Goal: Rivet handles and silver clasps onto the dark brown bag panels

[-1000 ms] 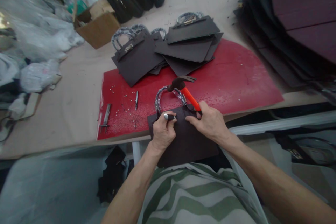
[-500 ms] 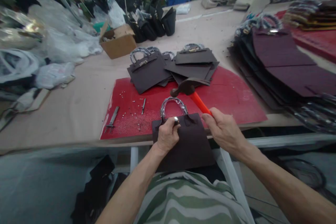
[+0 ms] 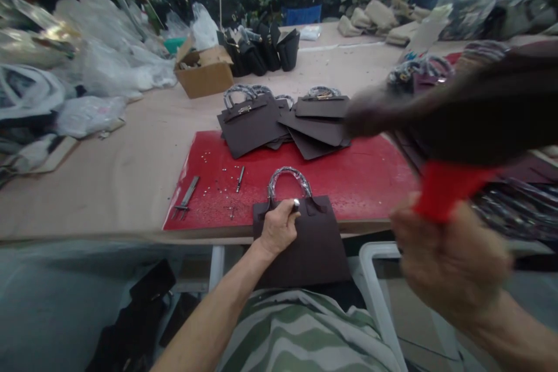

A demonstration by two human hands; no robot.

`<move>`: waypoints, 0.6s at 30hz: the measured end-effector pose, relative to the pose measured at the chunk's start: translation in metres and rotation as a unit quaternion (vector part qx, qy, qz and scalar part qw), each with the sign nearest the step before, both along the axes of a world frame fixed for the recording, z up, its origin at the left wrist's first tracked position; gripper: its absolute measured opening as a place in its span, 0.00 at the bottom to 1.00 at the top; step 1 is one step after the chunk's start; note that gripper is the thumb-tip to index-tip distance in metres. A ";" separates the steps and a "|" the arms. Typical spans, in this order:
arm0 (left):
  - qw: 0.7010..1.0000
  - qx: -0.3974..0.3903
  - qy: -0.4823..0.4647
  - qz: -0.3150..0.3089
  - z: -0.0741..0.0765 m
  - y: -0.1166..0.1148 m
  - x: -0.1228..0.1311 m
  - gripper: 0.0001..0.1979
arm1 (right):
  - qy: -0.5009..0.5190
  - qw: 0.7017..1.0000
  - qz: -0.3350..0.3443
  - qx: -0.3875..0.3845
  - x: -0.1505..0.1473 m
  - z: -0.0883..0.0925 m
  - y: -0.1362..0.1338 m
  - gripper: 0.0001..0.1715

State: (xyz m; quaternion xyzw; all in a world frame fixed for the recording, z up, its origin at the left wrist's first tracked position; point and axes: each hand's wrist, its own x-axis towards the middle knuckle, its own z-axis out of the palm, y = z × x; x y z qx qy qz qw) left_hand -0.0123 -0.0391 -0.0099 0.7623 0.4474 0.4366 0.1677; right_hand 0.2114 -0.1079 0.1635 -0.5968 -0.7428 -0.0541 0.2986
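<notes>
A dark brown handbag panel with a plastic-wrapped handle lies partly on the red mat and hangs over the table edge toward me. My left hand rests on the panel, closed around a short metal punch whose shiny top end shows. The punch's lower tip is hidden by my fingers. Raised high and close to the camera, my right hand grips a hammer by its red-orange handle. Hand and hammer are blurred by motion.
More brown panels with wrapped handles lie at the mat's far side. A second punch, a pronged tool and small metal bits lie on the mat's left. Behind stand a cardboard box and black bags; plastic bags fill the left.
My right hand has lifted the hammer up and to the right, much nearer the camera. My left hand keeps the punch at about the same place on the panel.
</notes>
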 end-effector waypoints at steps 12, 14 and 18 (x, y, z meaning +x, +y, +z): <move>1.000 -0.006 0.003 -0.016 -0.003 0.001 -0.002 0.07 | -0.069 0.993 0.080 -0.045 0.002 -0.016 -0.003 0.19; 1.000 -0.007 0.000 -0.018 -0.003 0.001 -0.002 0.07 | -0.071 0.988 0.072 -0.115 0.004 -0.022 0.001 0.18; 1.000 -0.015 -0.013 -0.023 0.002 0.001 -0.003 0.07 | 0.023 0.971 -0.026 -0.238 -0.005 -0.044 0.026 0.17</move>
